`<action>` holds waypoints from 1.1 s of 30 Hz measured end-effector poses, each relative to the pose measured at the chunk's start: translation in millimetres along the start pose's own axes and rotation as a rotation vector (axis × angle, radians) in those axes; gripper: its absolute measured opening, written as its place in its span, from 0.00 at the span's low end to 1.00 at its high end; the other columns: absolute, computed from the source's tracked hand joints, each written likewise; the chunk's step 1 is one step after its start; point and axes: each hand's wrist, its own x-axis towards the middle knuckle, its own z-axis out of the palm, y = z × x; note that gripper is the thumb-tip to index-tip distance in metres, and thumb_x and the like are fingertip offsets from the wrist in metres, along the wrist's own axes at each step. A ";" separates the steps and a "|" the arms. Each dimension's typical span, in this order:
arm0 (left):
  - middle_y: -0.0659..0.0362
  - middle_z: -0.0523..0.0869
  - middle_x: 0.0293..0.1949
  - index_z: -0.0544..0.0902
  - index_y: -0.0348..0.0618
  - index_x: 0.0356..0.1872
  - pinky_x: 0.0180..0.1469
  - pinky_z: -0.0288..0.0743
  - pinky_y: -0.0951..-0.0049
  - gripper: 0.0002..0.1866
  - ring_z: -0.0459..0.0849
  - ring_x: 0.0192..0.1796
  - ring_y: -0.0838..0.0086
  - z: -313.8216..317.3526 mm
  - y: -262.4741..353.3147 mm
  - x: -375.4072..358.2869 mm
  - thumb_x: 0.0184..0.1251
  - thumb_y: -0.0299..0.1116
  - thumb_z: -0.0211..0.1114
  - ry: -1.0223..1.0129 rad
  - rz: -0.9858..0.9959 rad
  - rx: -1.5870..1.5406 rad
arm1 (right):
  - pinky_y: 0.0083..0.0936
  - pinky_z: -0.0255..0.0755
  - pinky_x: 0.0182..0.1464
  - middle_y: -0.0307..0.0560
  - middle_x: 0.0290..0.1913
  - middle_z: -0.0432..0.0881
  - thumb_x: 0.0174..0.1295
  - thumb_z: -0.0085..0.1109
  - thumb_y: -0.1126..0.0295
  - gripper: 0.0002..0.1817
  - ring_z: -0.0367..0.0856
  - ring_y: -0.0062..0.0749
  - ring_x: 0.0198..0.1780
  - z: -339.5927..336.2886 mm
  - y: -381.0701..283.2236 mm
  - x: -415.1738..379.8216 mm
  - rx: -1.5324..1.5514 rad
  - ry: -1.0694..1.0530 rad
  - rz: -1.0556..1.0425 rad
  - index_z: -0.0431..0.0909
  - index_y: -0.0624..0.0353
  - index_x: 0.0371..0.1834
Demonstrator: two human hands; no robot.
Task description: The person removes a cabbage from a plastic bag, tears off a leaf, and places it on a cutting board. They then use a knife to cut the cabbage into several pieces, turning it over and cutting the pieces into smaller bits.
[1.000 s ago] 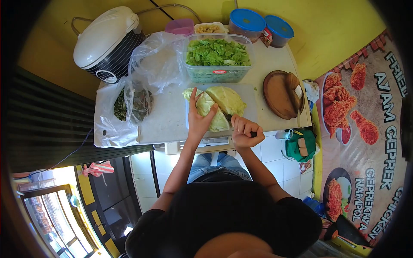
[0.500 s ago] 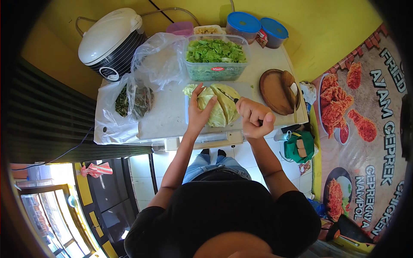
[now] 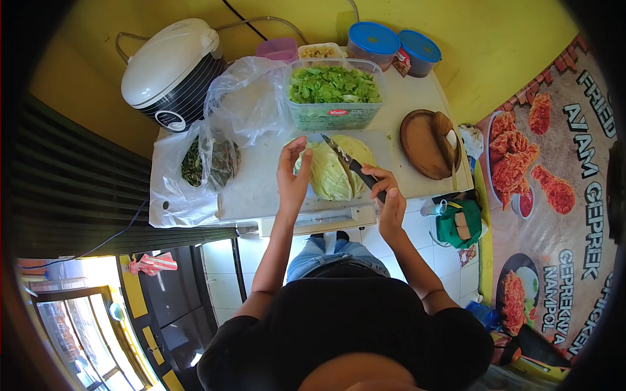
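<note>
A pale green cabbage (image 3: pixel 332 176) lies on a white board (image 3: pixel 386 146) at the near side of the table, with a split running down it. My right hand (image 3: pixel 389 199) is closed round the black handle of a knife (image 3: pixel 356 168). Its blade slants up and left over the cabbage, with small pale bits stuck to it. At the cabbage's left edge is my left hand (image 3: pixel 293 173), thumb and fingers apart. Just beyond the cabbage stands a clear plastic tub (image 3: pixel 336 117) filled with chopped green leaves (image 3: pixel 332 85).
A round wooden mortar (image 3: pixel 417 146) with a pestle sits at the right. To the left are plastic bags (image 3: pixel 244 98), one with dark leaves (image 3: pixel 192 163), and a rice cooker (image 3: pixel 173 72). Two blue-lidded containers (image 3: pixel 373 39) stand against the yellow wall.
The knife has come out of the cabbage's split and now lies across above it, my right hand turned and lower. My left hand has moved off the cabbage's top to its left edge.
</note>
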 end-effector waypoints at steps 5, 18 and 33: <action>0.45 0.72 0.60 0.65 0.32 0.64 0.65 0.62 0.66 0.29 0.71 0.63 0.59 24.6 -9.4 -11.9 0.67 0.35 0.64 -0.094 0.074 0.145 | 0.22 0.68 0.48 0.47 0.42 0.75 0.75 0.40 0.64 0.18 0.74 0.25 0.41 -17.3 -29.0 6.0 -0.241 -0.004 0.298 0.75 0.64 0.54; 0.43 0.72 0.59 0.63 0.30 0.65 0.63 0.64 0.68 0.29 0.72 0.60 0.59 27.2 6.2 -30.1 0.67 0.33 0.62 0.044 -0.047 0.052 | 0.27 0.67 0.35 0.51 0.33 0.73 0.71 0.47 0.67 0.19 0.73 0.31 0.31 -8.2 18.9 6.7 -0.444 -0.230 0.531 0.52 0.59 0.57; 0.47 0.70 0.62 0.66 0.33 0.63 0.67 0.58 0.66 0.25 0.66 0.66 0.62 14.7 9.2 -7.3 0.70 0.35 0.59 0.110 0.068 0.097 | 0.42 0.67 0.30 0.58 0.23 0.75 0.74 0.40 0.58 0.16 0.76 0.52 0.26 -26.0 -41.8 40.4 -0.826 -0.621 0.653 0.62 0.63 0.47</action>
